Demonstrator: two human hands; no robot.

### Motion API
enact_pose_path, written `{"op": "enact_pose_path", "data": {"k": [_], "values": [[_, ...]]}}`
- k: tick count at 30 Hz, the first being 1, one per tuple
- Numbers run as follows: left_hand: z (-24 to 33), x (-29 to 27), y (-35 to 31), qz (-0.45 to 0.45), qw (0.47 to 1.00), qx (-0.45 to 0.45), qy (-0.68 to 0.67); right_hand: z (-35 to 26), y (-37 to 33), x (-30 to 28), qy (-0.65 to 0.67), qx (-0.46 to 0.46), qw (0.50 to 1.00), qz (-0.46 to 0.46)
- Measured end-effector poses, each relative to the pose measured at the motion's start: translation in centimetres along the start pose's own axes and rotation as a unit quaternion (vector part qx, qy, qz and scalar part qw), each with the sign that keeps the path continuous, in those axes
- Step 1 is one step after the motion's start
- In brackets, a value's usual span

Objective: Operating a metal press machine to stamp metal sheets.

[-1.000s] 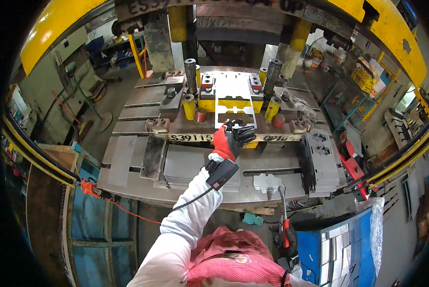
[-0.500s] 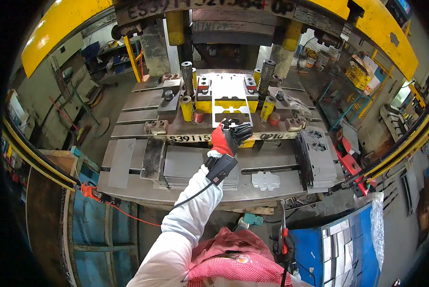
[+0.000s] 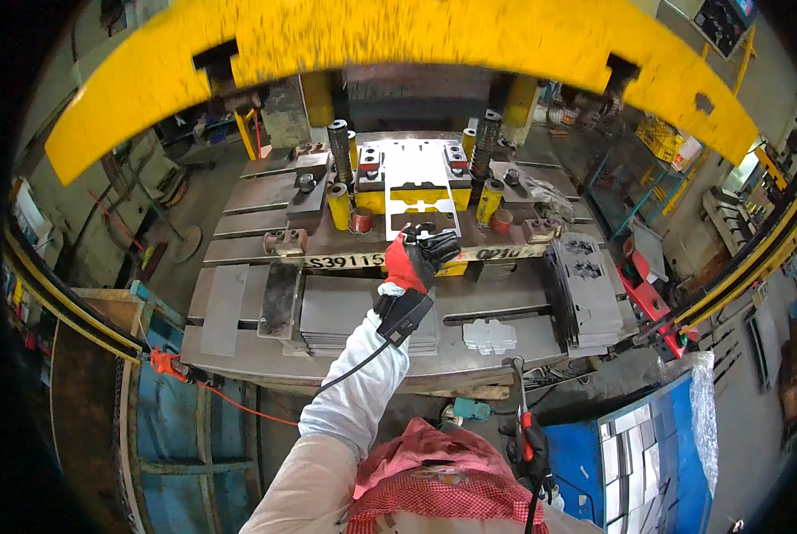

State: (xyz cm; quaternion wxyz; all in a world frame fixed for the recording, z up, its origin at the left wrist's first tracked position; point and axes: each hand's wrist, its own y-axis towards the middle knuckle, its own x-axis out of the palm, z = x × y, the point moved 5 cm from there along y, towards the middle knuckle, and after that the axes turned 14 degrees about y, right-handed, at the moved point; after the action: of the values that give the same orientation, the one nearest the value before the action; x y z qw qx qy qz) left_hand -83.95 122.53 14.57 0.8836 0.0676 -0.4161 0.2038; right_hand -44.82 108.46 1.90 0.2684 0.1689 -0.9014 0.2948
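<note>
My left hand point(image 3: 422, 256), in a red and black glove, reaches over the front of the press bed. Its fingers are closed at the near edge of a bright metal sheet point(image 3: 421, 196) with cut-out openings, which lies on the lower die point(image 3: 372, 201). How the fingertips meet the sheet is partly hidden. Low on the right, beside my body, my right hand point(image 3: 532, 454) wears a black glove. It is wrapped round the red handle of a long metal hand tool point(image 3: 520, 392); the tool's exact kind is unclear. A small cut metal piece point(image 3: 489, 335) lies on the bed between both hands.
Stacked flat metal sheets point(image 3: 350, 316) lie on the bed's near part, with cut sheets point(image 3: 585, 298) piled at right. Guide posts point(image 3: 339, 151) flank the die. A yellow beam point(image 3: 398, 36) spans overhead. A blue bin point(image 3: 585, 463) of metal pieces stands lower right.
The yellow beam sits lower in the picture and covers the upper die block. My left hand stays at the sheet's edge. The tool in my right hand has shifted slightly up and left.
</note>
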Motion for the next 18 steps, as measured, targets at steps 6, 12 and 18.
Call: {"op": "enact_pose_path", "data": {"k": [6,12,18], "values": [[0.1,1.0,-0.4,0.036,0.997,0.001,0.061,0.5,-0.1,-1.2,-0.053,-0.036,0.997,-0.030],[0.0,-2.8,2.0,-0.218,0.972,0.012,-0.086,0.2,-1.2,1.8,-0.008,-0.038,0.999,-0.029],[0.1,0.0,0.4,0.000,0.999,-0.010,0.037,-1.0,-2.1,2.5,-0.026,-0.061,0.997,-0.044]]}}
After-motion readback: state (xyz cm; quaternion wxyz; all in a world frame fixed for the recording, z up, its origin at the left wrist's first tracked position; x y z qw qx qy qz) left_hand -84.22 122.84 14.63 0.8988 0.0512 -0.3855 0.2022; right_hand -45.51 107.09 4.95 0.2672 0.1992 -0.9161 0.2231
